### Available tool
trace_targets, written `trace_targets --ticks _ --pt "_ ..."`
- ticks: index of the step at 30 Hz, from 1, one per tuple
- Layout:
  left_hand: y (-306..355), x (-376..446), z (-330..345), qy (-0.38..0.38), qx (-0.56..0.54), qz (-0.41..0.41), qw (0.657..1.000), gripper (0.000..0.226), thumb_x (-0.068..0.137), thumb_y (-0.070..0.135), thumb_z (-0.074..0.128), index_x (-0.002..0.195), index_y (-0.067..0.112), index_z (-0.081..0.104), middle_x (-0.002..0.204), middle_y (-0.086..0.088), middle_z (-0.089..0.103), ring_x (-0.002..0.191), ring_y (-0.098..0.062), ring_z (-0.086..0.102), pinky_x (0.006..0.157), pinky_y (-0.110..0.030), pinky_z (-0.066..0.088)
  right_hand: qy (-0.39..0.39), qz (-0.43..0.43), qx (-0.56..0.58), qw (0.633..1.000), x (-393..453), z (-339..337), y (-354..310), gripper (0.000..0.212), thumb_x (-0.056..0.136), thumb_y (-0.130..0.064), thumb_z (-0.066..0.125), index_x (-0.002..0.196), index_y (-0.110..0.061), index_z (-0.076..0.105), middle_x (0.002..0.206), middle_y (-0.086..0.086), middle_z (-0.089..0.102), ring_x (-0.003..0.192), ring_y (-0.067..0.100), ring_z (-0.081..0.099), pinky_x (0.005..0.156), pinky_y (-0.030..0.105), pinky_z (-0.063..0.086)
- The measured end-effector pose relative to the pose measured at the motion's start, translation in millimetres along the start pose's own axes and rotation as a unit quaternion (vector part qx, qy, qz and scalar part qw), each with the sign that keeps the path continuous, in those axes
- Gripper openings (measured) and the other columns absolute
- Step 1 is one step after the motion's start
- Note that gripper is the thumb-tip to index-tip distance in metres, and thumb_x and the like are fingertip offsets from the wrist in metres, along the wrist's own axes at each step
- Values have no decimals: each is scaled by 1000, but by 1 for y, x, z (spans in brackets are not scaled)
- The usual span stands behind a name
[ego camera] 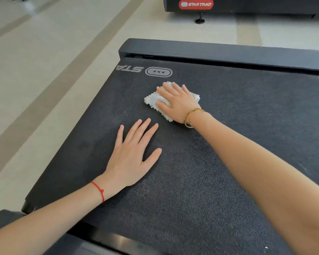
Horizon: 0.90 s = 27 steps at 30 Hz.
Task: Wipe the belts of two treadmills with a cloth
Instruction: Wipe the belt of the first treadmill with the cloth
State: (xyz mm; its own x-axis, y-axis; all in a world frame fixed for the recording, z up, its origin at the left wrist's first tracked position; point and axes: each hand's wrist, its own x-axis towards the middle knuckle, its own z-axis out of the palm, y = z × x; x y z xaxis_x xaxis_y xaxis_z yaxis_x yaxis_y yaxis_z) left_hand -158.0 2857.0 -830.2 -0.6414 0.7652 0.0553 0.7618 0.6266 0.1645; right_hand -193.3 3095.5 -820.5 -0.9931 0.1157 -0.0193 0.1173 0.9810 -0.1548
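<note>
The left hand [131,155] lies flat on the treadmill belt [228,162], fingers straight and spread, holding nothing. Just beyond its fingertips and to the right, the right hand [177,102] presses straight fingers down on a white cloth [153,100], which lies under its palm near the belt's printed logo [158,72].

The right hand [177,103] covers the middle of the white cloth [152,101], so only its fluffy edges show past the fingers [168,87] and beside the thumb. The belt [228,144] runs off the right and bottom edges, and its printed lettering [130,69] is cut short at the belt's left edge. The second treadmill [247,5] is cropped by the top edge.
</note>
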Motion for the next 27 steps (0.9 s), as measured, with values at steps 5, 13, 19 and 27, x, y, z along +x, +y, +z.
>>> trace_targets --ticks 5,13,19,27 --pt "-2 0 -1 6 -15 1 1000 67 96 65 16 157 38 9 165 14 3 152 -6 -6 123 -53 2 15 137 -10 990 -3 -16 72 64 97 -58 21 154 -29 13 163 -2 7 149 28 5 120 48 2" --pt "-3 0 1 19 -20 6 1000 64 98 61 19 156 36 14 165 11 8 153 -10 0 123 -54 2 19 140 -10 990 -110 -14 60 59 100 -52 18 154 -31 8 163 -3 4 149 26 5 120 46 1" --pt "-2 -1 2 22 -16 3 1000 56 103 45 19 157 34 11 166 10 8 153 -11 1 122 -54 4 -6 84 35 996 -176 -4 -24 61 98 -58 12 154 -37 1 161 -8 -8 149 22 -11 118 41 -13" --pt "-5 -4 -1 22 -38 7 999 55 104 42 24 157 34 14 165 8 13 153 -15 4 123 -53 3 -23 50 51 997 -241 0 -75 58 98 -61 16 150 -46 -4 160 -19 -11 147 11 -19 118 35 -17"
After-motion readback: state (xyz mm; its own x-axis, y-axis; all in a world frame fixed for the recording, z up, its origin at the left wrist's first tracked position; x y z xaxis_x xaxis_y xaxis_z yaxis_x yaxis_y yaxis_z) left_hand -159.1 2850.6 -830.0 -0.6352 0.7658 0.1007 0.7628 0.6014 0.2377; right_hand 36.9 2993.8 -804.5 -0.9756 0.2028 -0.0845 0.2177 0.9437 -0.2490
